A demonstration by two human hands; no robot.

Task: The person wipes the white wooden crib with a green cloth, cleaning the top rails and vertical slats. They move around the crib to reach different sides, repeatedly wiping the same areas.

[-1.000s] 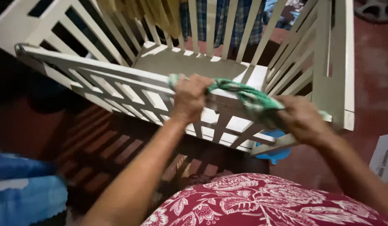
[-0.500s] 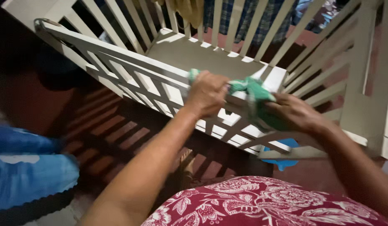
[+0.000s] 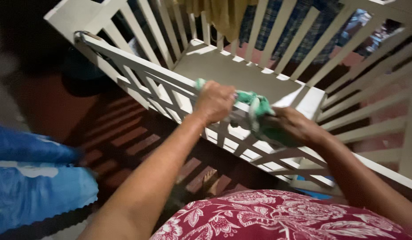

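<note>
So the cloth [image 3: 256,103] is a green and white rag, twisted up into a rope-like bunch and pretty crumpled. It sits right on the top rail of the near side of a white wooden crib [image 3: 139,73], a bit right of the middle of the scene, stretched between both hands.

The left hand [image 3: 213,101] is curled into a tight fist around the left end of the cloth, with a little green tip poking out past the knuckles on the far left side. That fist is pressed down on the rail itself. The right hand [image 3: 295,126] is closed over the other end, fingers wrapped around a darker, bunched part of the cloth just below the rail, against the criss-cross slats. So both hands are gripping, neither one open at all. They're close together, with only a short bit of cloth showing between them.

The crib has a bare flat base board [image 3: 224,69] inside and slatted sides all round. Some yellow and blue checked fabric [image 3: 259,18] hangs behind the far slats. Off to the near left there's a blue bundle [image 3: 37,178] on the reddish floor [image 3: 50,106], well apart from the hands. At the very bottom is the person's red floral garment [image 3: 281,218].
</note>
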